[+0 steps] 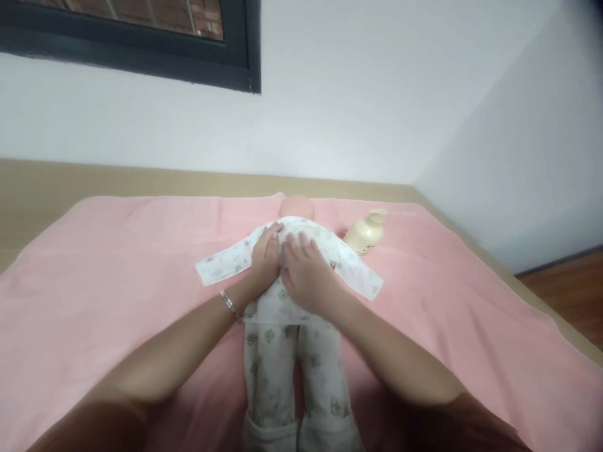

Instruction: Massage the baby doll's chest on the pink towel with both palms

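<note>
A baby doll in a white printed top and matching trousers lies stretched out in front of me, its arms spread to both sides. Its bald head points away from me, and no face shows. My left hand rests on the left part of the doll's torso, fingers extended. Beside it, my right hand lies flat across the middle of the torso, fingers stretched and a little blurred. Neither hand holds anything. A silvery bracelet circles my left wrist.
A cream-coloured bottle lies tilted beyond the doll's right sleeve. Under everything spreads a pink blanket on a wooden surface. White walls stand behind and to the right, with a dark-framed window at upper left.
</note>
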`<state>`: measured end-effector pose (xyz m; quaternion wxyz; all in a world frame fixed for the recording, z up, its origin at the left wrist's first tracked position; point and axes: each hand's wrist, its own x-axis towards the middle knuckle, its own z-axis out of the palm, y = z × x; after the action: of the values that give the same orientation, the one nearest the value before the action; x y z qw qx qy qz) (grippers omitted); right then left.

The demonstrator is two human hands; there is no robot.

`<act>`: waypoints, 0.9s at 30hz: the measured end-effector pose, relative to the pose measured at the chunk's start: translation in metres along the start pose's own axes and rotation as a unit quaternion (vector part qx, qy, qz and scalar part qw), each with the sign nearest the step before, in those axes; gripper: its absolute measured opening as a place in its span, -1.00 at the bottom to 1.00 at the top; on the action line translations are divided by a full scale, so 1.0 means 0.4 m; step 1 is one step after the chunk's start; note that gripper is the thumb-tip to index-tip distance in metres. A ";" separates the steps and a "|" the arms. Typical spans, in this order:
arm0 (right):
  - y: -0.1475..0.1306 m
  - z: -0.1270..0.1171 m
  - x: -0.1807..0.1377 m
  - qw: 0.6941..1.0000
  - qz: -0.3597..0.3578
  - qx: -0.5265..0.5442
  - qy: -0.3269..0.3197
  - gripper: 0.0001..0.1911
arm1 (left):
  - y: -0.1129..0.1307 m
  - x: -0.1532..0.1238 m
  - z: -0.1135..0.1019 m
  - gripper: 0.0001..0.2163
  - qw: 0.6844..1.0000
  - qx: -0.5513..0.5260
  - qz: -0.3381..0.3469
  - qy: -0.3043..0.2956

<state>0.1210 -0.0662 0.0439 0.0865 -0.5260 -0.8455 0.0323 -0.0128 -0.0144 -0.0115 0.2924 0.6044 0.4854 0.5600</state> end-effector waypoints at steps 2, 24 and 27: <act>-0.013 -0.001 -0.010 0.996 -0.088 0.015 0.001 -0.38 | -0.004 0.001 0.000 -0.55 1.000 -0.003 -0.003 -0.003; 0.138 0.019 0.067 0.992 -0.085 0.094 0.023 -0.47 | 0.006 0.009 0.001 -0.58 0.999 0.047 0.013 -0.006; 0.190 0.025 0.093 0.991 -0.011 0.121 0.060 -0.43 | 0.014 0.008 0.001 -0.59 0.998 0.058 0.015 -0.009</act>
<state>0.1702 0.0013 0.0271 0.1998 -0.5035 -0.8344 0.1017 -0.0112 -0.0133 -0.0051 0.2526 0.6323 0.5055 0.5300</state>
